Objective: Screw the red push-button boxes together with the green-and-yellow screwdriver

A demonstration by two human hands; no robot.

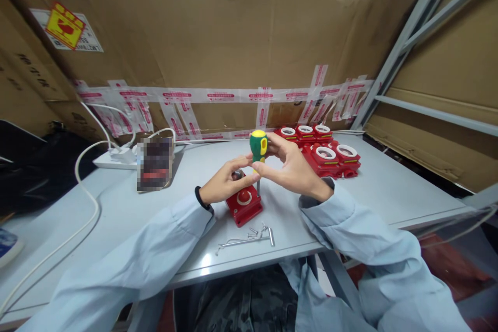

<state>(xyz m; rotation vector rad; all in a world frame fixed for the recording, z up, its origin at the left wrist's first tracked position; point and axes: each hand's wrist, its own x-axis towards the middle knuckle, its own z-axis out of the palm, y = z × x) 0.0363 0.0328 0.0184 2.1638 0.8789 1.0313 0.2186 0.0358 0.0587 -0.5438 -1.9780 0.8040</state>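
Note:
A screwdriver (257,146) with a green and yellow handle stands upright, its shaft reaching down to the right edge of a red box-shaped housing (249,212). My right hand (288,166) is closed around the handle from the right. From the left, the thumb and fingers of my left hand (227,179) pinch at the screwdriver's lower part, above the housing. A round red knob with a pale ring faces up on the housing. A shiny round part shows partly beneath my left fingers. Several loose screws (253,232) and a T-shaped metal rod (249,240) lie in front.
Several red housings with white rings (326,153) stand at the back right. A white power strip (116,158) with plugs and cables lies at the left, beside a pixelated object (154,165). Cardboard (218,36) walls the back, and a metal frame (412,36) rises at right.

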